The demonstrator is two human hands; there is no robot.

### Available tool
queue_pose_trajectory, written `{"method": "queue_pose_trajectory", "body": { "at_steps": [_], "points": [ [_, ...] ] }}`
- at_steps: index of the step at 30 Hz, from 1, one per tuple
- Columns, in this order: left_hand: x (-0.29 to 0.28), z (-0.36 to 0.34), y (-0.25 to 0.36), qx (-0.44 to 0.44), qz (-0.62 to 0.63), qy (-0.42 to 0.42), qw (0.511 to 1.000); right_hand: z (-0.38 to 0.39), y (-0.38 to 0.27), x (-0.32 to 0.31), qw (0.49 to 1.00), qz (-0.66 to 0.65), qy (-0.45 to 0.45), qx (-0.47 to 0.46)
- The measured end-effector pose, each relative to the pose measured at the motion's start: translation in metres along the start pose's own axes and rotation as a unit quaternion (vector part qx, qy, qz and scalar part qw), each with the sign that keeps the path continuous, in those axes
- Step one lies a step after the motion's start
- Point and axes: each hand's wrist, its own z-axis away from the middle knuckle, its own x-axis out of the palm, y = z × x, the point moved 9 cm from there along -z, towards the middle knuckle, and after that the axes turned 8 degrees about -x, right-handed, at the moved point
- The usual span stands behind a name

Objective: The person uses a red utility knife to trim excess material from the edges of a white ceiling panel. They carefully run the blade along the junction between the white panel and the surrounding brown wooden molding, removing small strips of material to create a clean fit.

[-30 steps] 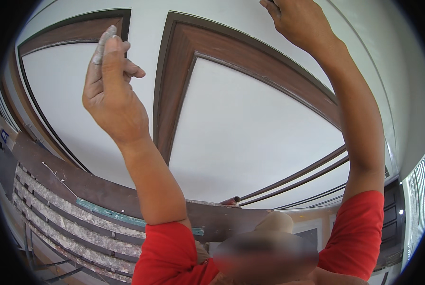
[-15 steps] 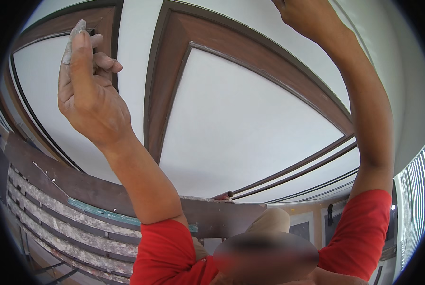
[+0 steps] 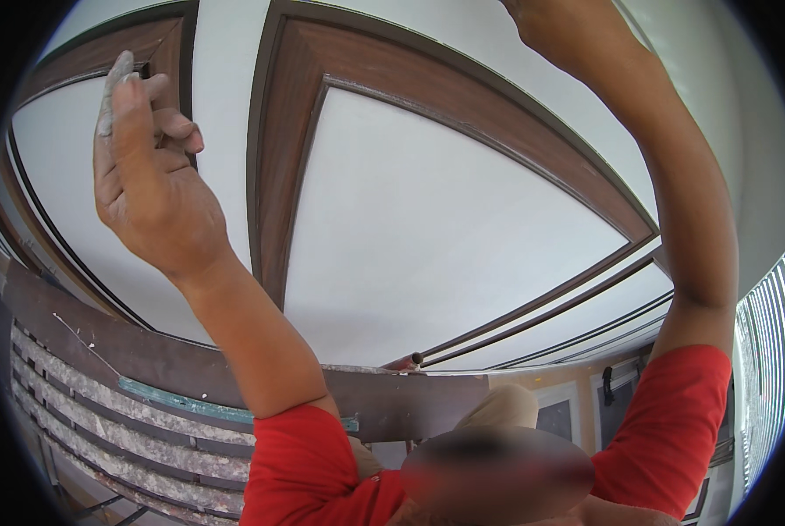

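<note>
My left hand [image 3: 160, 180] is raised at the upper left, its fingers coated with grey-white dust. The index finger points up beside the thumb, while the other fingers are loosely bent and apart. I see nothing held in it. Behind it lies a white surface with a brown wooden frame moulding [image 3: 169, 44]. My right hand [image 3: 554, 22] reaches up past the top edge, so its fingers are cut off and anything in them is hidden. Between the two arms, a larger brown frame [image 3: 274, 175] surrounds a smooth white panel [image 3: 445, 219].
Below my left arm are a dark brown beam [image 3: 156, 342] and spattered slats [image 3: 129, 416], with a teal strip [image 3: 182, 399] along them. A reddish-brown pipe end [image 3: 405, 361] sits near the beam. Bright striped louvres [image 3: 765, 368] stand at the far right.
The framed panels have shifted slightly left in the view. My left hand appears a little lower and farther left, with its finger pose much the same. My right hand stays at the top edge.
</note>
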Motion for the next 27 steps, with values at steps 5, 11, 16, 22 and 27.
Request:
{"method": "queue_pose_trajectory", "body": {
  "at_steps": [5, 11, 16, 22, 27],
  "points": [
    [-0.011, -0.007, 0.01, 0.01, -0.027, 0.01, 1.0, 0.003, 0.015, 0.016, 0.993, -0.012, -0.098, 0.068],
    [-0.01, -0.009, 0.01, -0.003, -0.051, -0.018, 0.999, 0.023, 0.025, 0.013, 0.991, -0.025, -0.097, 0.087],
    [-0.011, -0.01, 0.012, 0.016, -0.048, -0.044, 0.998, 0.029, 0.039, 0.028, 0.991, 0.059, -0.101, 0.058],
    [-0.03, -0.023, 0.029, 0.038, -0.08, -0.052, 0.995, 0.062, 0.069, 0.04, 0.993, 0.091, -0.052, 0.062],
    [-0.047, -0.037, 0.046, 0.075, -0.018, -0.043, 0.996, 0.074, 0.065, 0.01, 0.995, 0.031, 0.093, 0.006]
  ]
}}
